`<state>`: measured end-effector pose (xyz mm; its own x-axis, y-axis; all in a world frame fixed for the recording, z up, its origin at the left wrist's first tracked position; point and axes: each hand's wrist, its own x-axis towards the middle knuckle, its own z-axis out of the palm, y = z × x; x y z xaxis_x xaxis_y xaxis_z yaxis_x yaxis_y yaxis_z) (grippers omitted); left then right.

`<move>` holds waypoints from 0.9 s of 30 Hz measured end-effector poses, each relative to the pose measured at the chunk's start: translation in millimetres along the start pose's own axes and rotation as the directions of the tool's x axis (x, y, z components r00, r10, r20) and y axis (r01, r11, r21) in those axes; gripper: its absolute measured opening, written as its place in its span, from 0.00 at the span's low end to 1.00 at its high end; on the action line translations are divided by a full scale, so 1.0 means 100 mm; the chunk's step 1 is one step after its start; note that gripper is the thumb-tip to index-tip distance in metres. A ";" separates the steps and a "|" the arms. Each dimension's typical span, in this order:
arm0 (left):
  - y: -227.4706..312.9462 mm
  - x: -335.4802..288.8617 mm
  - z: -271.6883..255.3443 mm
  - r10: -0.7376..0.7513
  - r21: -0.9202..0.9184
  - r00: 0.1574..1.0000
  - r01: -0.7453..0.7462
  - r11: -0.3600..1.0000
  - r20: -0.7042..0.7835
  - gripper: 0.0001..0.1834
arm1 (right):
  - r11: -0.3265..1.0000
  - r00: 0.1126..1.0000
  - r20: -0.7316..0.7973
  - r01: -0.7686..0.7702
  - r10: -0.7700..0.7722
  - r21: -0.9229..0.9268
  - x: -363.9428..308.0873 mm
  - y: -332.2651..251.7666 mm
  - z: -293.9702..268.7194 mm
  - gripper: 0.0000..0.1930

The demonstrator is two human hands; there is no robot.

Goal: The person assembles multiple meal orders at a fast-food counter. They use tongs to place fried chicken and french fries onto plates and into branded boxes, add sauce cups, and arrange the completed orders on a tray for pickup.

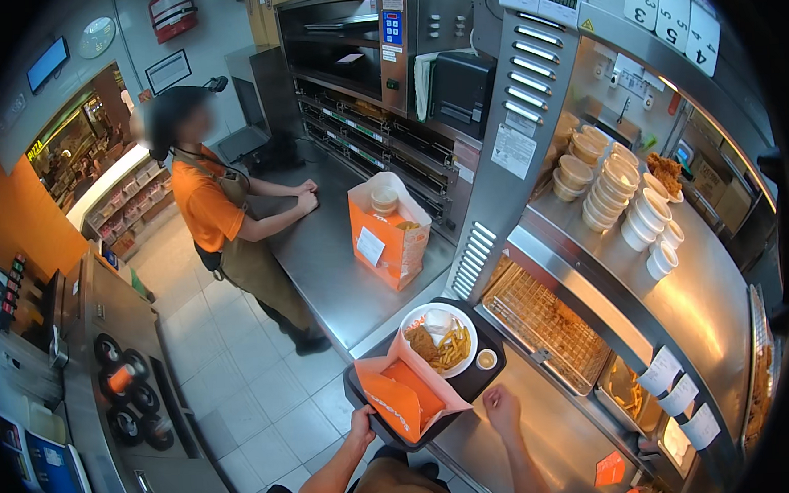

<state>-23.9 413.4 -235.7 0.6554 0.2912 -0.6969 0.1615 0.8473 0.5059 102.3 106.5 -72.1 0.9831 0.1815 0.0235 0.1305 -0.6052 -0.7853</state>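
A black serving tray [475, 383] is in front of me, and my left hand [361, 424] grips its near left edge. On it lies a round white plate [466, 319] with fried chicken [422, 341], french fries [454, 346] and a white wrapped mound [439, 323]. A small sauce cup [486, 359] sits beside the plate. An open orange paper bag [402, 398] lies on its side on the tray's near part. My right hand [503, 406] is just right of the tray, fingers curled, apart from it, over the steel counter [486, 456].
A co-worker [209, 203] in an orange shirt stands at the left counter, hands resting on it. An upright orange paper bag [390, 233] with a lidded cup stands there. Stacked lidded tubs [610, 190] line the right shelf, above a wire-rack tray [541, 324] and a fries bin [630, 395].
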 end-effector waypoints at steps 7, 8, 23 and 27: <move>0.59 0.02 -0.49 -0.069 0.025 0.998 0.069 0.997 -0.002 0.19 | 0.885 0.884 -0.047 0.464 -0.465 -0.026 0.90 -1.65 -0.28 0.07; 0.73 0.00 -0.57 -0.045 0.015 0.998 0.045 0.999 0.033 0.18 | 0.846 0.844 -0.074 0.525 -0.532 -0.089 1.12 -1.87 -0.18 0.08; 2.84 0.52 -1.55 0.031 -0.056 0.998 -0.028 0.998 0.058 0.22 | 0.592 0.863 0.505 0.407 0.000 -0.696 4.30 -2.99 1.41 0.25; 3.31 0.80 -1.71 0.058 -0.094 0.997 -0.053 0.994 0.060 0.23 | 0.686 0.759 0.647 0.512 -0.080 -0.516 4.53 -2.82 1.45 0.20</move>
<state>-43.7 792.9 -211.1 0.7067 0.3130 -0.6345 0.0567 0.8689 0.4918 492.5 471.9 70.2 0.6523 0.6873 -0.3196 0.6594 -0.7225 -0.2078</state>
